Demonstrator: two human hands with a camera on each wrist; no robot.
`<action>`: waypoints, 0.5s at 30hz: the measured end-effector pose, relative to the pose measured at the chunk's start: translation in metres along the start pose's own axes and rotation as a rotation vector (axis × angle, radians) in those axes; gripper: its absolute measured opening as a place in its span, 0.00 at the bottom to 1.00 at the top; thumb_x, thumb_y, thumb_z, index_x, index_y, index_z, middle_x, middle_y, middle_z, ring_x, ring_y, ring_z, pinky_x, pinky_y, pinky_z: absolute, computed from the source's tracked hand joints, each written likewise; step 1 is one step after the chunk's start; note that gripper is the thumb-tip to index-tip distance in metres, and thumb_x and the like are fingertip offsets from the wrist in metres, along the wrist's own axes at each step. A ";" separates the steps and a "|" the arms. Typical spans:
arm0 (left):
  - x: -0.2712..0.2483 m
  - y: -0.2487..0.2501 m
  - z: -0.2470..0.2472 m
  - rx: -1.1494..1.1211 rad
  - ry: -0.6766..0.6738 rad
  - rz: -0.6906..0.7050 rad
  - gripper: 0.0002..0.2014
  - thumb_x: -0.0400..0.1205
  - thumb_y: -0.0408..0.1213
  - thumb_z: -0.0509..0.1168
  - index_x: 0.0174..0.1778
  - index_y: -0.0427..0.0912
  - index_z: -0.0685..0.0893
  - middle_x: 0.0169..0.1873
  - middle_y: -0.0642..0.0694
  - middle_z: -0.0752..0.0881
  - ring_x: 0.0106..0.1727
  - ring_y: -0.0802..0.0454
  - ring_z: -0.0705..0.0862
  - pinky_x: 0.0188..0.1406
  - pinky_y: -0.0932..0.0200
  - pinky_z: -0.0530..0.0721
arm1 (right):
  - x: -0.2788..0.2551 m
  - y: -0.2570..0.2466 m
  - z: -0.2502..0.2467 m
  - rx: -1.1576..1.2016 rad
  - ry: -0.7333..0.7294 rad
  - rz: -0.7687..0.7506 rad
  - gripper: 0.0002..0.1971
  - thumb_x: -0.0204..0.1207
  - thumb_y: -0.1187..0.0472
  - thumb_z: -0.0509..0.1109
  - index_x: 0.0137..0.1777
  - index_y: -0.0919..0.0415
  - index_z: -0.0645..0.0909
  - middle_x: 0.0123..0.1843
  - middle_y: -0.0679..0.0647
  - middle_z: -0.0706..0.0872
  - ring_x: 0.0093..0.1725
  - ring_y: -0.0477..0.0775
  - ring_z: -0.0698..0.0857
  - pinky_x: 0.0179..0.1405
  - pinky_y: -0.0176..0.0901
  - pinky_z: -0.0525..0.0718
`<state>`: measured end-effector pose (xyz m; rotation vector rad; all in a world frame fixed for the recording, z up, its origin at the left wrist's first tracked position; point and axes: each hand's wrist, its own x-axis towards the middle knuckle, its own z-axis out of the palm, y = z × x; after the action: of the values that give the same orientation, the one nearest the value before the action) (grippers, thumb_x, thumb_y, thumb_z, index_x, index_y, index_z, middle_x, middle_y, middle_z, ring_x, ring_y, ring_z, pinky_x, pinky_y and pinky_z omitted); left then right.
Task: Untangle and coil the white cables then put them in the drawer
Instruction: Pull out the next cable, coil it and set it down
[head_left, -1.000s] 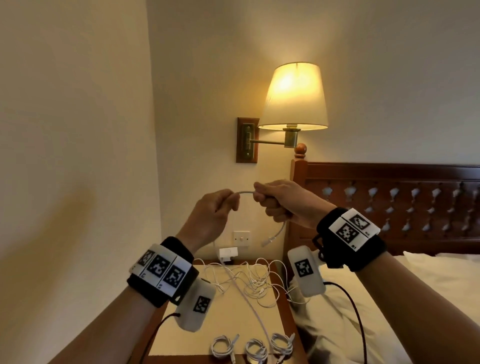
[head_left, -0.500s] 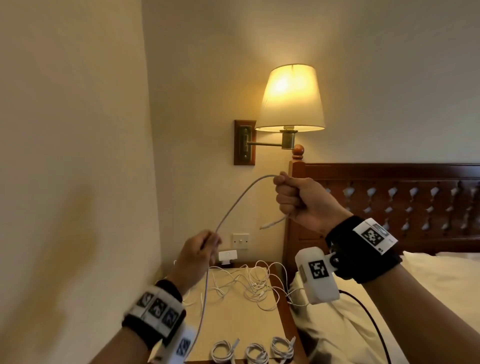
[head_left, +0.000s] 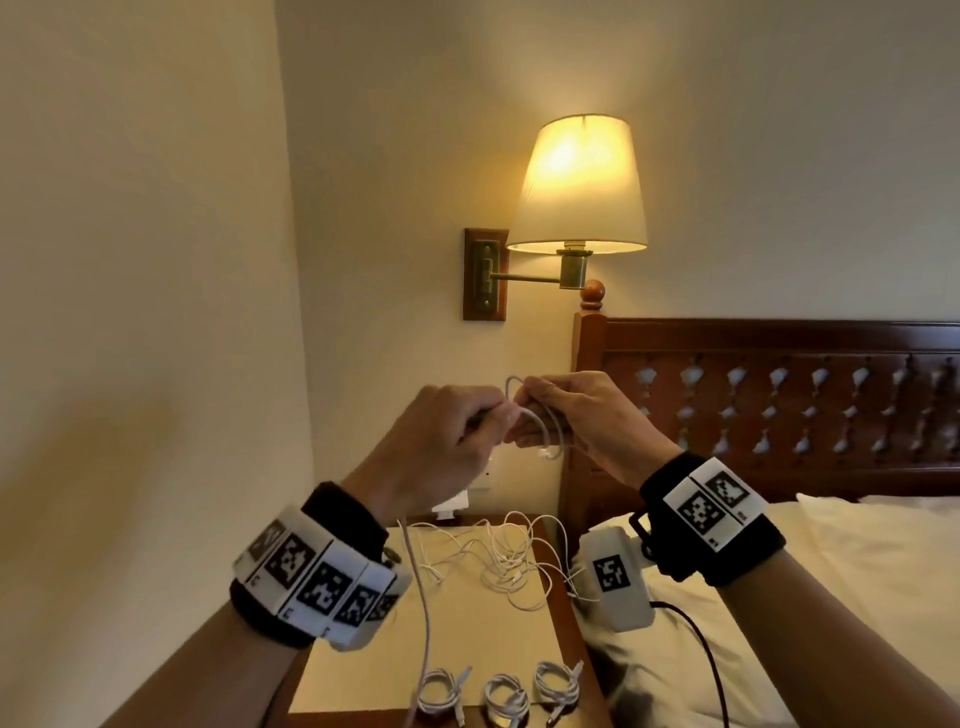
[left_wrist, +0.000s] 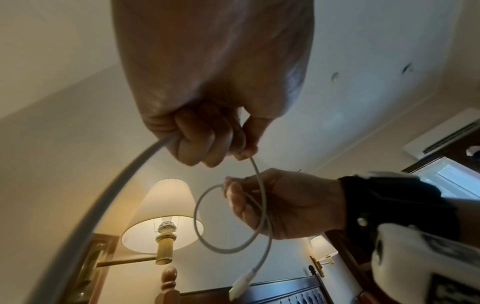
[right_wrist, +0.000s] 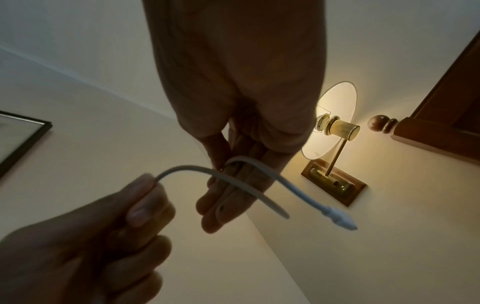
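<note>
I hold one white cable (head_left: 543, 423) up in front of me with both hands. My left hand (head_left: 493, 421) grips it in curled fingers, and its long tail (head_left: 423, 597) hangs down to the nightstand (head_left: 457, 649). My right hand (head_left: 532, 415) pinches a small loop (left_wrist: 205, 230) of the same cable, with the connector (left_wrist: 240, 287) dangling below. A tangle of white cables (head_left: 501, 564) lies at the back of the nightstand. Three coiled cables (head_left: 504, 696) sit in a row at its front edge. No drawer shows.
A lit wall lamp (head_left: 579, 187) hangs just above and behind my hands. The dark wooden headboard (head_left: 779, 395) and the bed (head_left: 857, 571) are to the right, a wall close on the left. A white plug (head_left: 452, 506) sits at the wall socket.
My hands were apart, the right raised and the left low with the cable stretched between. They have come together at chest height, and the cable now forms a loop in my right hand.
</note>
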<state>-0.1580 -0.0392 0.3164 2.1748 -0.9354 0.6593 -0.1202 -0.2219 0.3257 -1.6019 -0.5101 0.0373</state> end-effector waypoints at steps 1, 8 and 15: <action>0.004 -0.003 -0.001 0.013 0.039 0.014 0.15 0.87 0.41 0.60 0.33 0.53 0.78 0.22 0.58 0.76 0.24 0.61 0.74 0.26 0.70 0.69 | -0.001 0.001 0.001 -0.005 -0.009 -0.018 0.17 0.87 0.58 0.59 0.53 0.72 0.84 0.40 0.62 0.91 0.39 0.55 0.91 0.39 0.39 0.89; 0.019 -0.027 0.008 0.075 0.258 0.039 0.14 0.87 0.43 0.58 0.34 0.58 0.74 0.25 0.57 0.77 0.28 0.56 0.76 0.27 0.67 0.71 | -0.005 0.012 0.012 0.031 -0.033 -0.041 0.19 0.89 0.57 0.53 0.48 0.67 0.82 0.34 0.59 0.87 0.35 0.55 0.87 0.46 0.46 0.86; 0.020 -0.044 0.016 0.050 0.299 -0.037 0.13 0.87 0.43 0.59 0.37 0.49 0.79 0.26 0.51 0.80 0.29 0.52 0.77 0.29 0.61 0.73 | -0.009 0.023 0.022 0.315 -0.054 0.028 0.17 0.89 0.57 0.52 0.46 0.64 0.78 0.33 0.56 0.81 0.36 0.52 0.80 0.43 0.42 0.84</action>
<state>-0.1090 -0.0373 0.3028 2.0571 -0.7257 0.9674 -0.1290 -0.2048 0.2992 -1.3018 -0.4977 0.1744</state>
